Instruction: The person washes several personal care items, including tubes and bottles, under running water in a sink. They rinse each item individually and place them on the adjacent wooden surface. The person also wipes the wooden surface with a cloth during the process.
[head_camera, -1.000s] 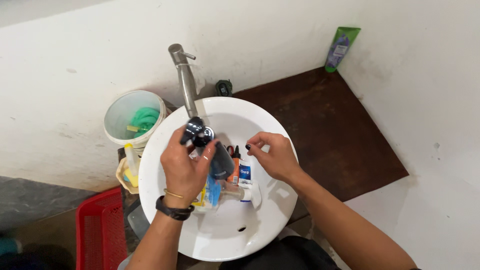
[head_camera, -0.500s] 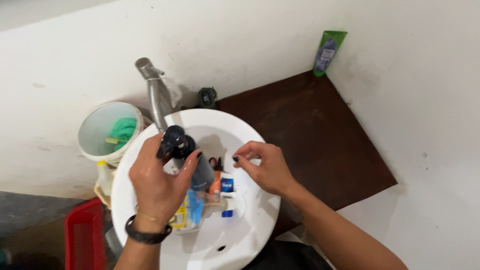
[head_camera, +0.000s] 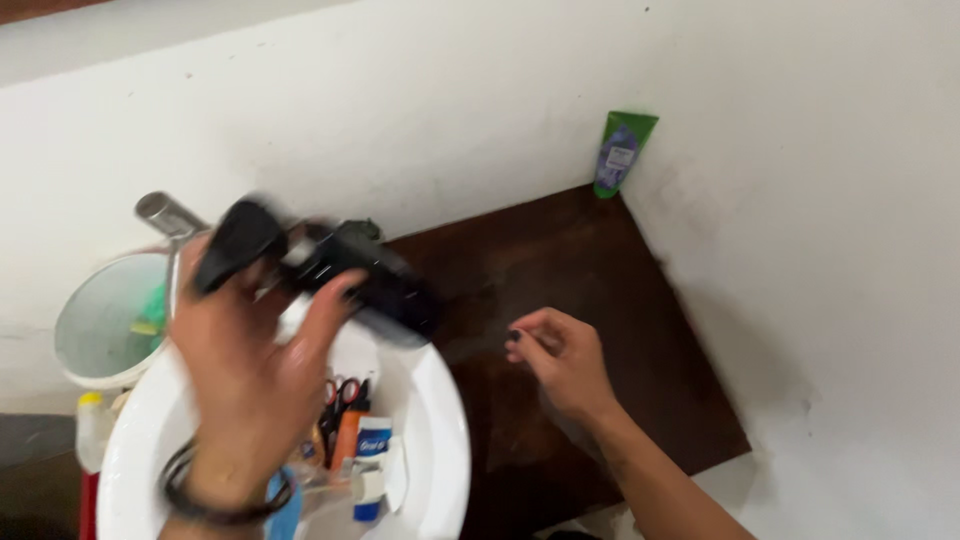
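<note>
Your left hand (head_camera: 255, 370) grips a blurred black device (head_camera: 330, 270), lifted clear above the white basin (head_camera: 440, 440). Your right hand (head_camera: 560, 360) hovers loosely curled, empty, over the dark wooden counter (head_camera: 600, 260). Scissors (head_camera: 340, 395) and tubes (head_camera: 370, 450) remain in the basin.

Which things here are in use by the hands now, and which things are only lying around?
In use:
- left hand, gripping the black device, blurred
- right hand, empty, over the brown counter

Lying around:
- white basin with scissors and tubes
- green tube at the wall
- white bucket
- tap
</note>
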